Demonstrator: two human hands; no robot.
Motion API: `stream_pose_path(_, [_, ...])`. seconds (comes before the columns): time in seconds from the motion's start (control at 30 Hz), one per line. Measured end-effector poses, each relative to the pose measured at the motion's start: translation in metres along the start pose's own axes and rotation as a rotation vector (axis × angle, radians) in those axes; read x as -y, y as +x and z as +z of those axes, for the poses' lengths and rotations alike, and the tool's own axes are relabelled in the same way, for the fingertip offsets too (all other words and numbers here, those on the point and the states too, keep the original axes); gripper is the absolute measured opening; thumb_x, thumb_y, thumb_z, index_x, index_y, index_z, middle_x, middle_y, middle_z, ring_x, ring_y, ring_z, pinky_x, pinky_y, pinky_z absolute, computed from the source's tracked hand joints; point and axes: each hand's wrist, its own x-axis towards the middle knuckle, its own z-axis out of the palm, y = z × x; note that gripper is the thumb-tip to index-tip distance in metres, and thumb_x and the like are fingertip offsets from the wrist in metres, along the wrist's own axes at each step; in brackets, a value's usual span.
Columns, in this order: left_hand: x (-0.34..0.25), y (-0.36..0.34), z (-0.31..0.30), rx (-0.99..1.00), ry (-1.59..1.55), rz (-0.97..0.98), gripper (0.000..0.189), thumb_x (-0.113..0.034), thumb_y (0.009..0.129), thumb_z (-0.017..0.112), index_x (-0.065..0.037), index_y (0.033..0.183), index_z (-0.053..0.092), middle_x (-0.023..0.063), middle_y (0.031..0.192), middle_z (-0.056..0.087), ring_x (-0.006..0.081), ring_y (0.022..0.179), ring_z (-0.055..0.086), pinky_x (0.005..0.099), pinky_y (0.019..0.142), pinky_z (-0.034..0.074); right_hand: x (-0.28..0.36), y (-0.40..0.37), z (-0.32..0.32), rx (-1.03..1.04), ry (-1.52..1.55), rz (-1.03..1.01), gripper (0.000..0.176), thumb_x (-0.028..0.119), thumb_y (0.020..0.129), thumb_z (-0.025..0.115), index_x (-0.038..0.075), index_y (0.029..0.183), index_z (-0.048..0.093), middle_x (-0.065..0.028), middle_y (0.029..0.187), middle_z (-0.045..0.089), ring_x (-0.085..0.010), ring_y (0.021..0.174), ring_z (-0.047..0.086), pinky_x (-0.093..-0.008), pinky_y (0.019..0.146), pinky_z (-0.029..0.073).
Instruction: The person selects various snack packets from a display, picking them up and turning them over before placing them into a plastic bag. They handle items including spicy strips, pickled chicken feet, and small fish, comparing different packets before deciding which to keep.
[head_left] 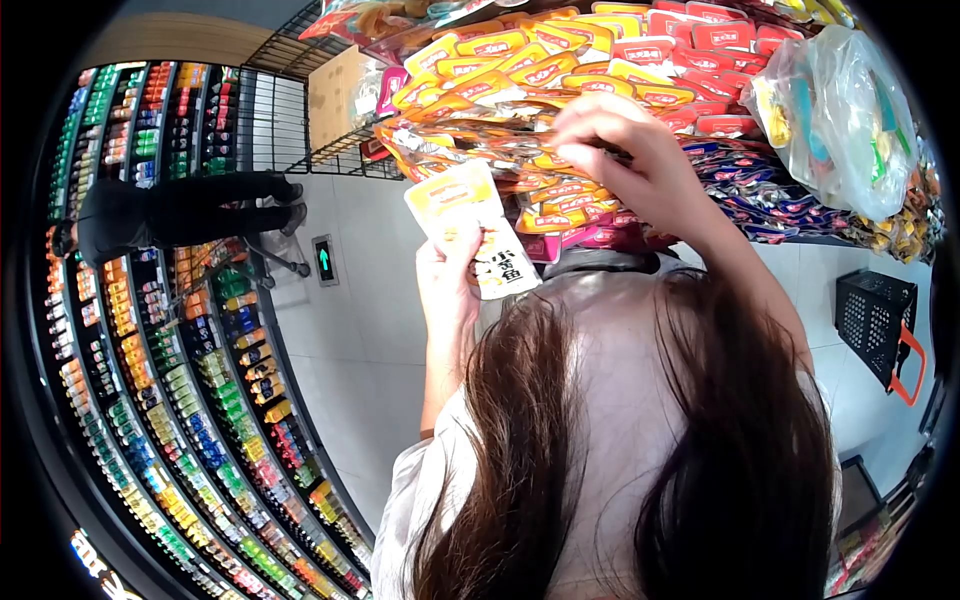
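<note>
In the head view my left hand (452,280) is closed around a yellow-and-white snack packet (500,262) with black lettering, thumb across its front. The packet tilts in front of the display, its yellow top end toward the stacked goods. My right hand (640,160) reaches over rows of orange-and-yellow snack packets (545,68), its fingers bent with a gap between them and the thumb. Nothing shows in that hand. Red packets (722,38) lie just beyond it, and dark blue packets (745,190) are packed to its right.
A clear plastic bag (850,120) with things inside rests on the display's right side. A black basket (872,318) with an orange handle stands on the floor at right. At left, a person (170,212) is by long shelves of bottles (215,385). A wire rack (275,120) adjoins the display.
</note>
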Motion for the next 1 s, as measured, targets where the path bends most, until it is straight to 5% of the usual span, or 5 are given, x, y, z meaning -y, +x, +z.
stream_pose_path(0.27, [0.006,-0.011,-0.019,-0.123,-0.091,-0.065,0.023,-0.012,0.088,0.055,0.003,0.106,0.054,0.0098,0.097,0.063,0.0149,0.084,0.063,0.0291,0.073,0.052,0.002,-0.031,0.008,0.136,-0.525,-0.218,0.006,0.009,0.073,0.063,0.004,0.072,0.059,-0.0032,0.109,0.055,-0.0257,0.108,0.047,-0.0413,0.085,0.04])
stream_pose_path(0.67, [0.0,-0.017,-0.023,-0.172,-0.124,-0.079,0.032,-0.016,0.091,0.05,0.004,0.115,0.047,0.0127,0.108,0.059,0.0177,0.094,0.061,0.0327,0.079,0.052,0.009,-0.026,0.014,0.15,-0.481,-0.233,0.013,0.007,0.071,0.064,0.006,0.081,0.057,-0.0036,0.112,0.054,-0.0279,0.113,0.046,-0.0446,0.091,0.039])
stream_pose_path(0.73, [0.0,-0.016,-0.024,-0.165,-0.093,-0.077,0.037,-0.016,0.089,0.05,0.002,0.121,0.042,0.0134,0.111,0.056,0.0226,0.098,0.06,0.0397,0.079,0.053,0.008,-0.028,0.015,0.166,-0.523,-0.241,0.013,0.007,0.07,0.065,0.006,0.081,0.057,-0.0036,0.112,0.054,-0.0278,0.114,0.045,-0.0461,0.092,0.038])
stream_pose_path(0.93, [-0.001,-0.016,-0.019,-0.134,-0.126,-0.078,0.032,-0.012,0.089,0.053,0.004,0.116,0.047,0.012,0.108,0.059,0.0172,0.094,0.061,0.0326,0.08,0.051,0.003,-0.028,0.018,0.229,-0.618,-0.306,0.012,0.006,0.07,0.063,0.007,0.08,0.057,-0.0027,0.11,0.054,-0.0261,0.114,0.044,-0.047,0.093,0.038])
stream_pose_path(1.0, [-0.002,-0.015,-0.017,-0.124,-0.119,-0.072,0.033,-0.011,0.089,0.053,0.003,0.118,0.046,0.0119,0.108,0.058,0.017,0.094,0.06,0.0323,0.08,0.051,0.002,-0.027,0.017,0.133,-0.443,-0.327,0.012,0.004,0.071,0.062,0.006,0.081,0.056,-0.0038,0.104,0.056,-0.0265,0.108,0.05,-0.0451,0.092,0.038])
